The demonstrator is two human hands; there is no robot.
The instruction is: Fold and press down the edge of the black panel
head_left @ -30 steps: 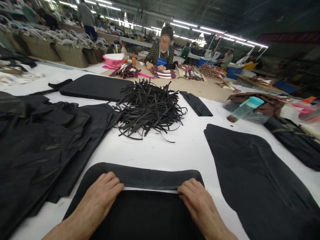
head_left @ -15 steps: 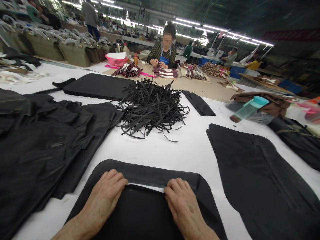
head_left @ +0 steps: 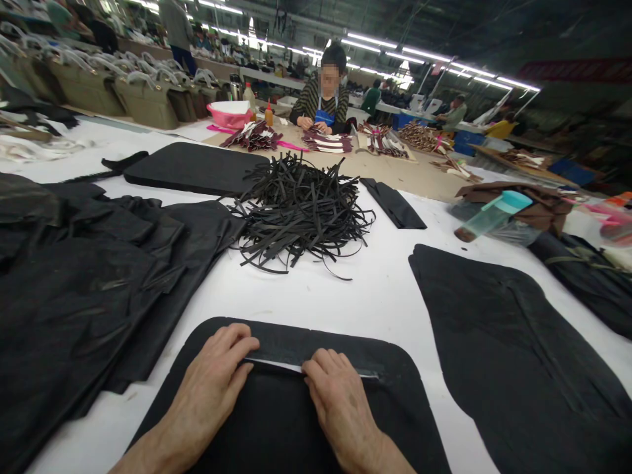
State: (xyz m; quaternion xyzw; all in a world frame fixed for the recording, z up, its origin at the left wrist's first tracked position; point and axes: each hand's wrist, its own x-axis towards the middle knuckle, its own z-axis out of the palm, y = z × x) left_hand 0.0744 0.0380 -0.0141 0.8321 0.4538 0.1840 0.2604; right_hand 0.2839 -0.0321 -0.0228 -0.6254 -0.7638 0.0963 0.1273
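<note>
A black panel (head_left: 276, 428) with rounded corners lies flat in front of me, with a long narrow slit near its far edge. White shows through the slit. My left hand (head_left: 212, 378) rests at the slit's left end, its thumb on the near side and its fingers on the far side, apart from each other. Further right, my right hand (head_left: 340, 401) has its fingers bent and closed on the slit's near edge. The slit's right end shows beyond that hand. Both wrists lie over the panel.
Black strips (head_left: 306, 210) are heaped in the middle of the white table (head_left: 355, 303). Black sheets (head_left: 99, 283) spread at the left, another black panel (head_left: 513, 342) at the right. A stack (head_left: 192, 168), a bottle (head_left: 494, 214) and a co-worker (head_left: 326, 99) are farther back.
My right hand has slid left along the slit, uncovering its right end. My left hand's fingers have spread from the thumb, and the slit looks narrower, the panel flatter.
</note>
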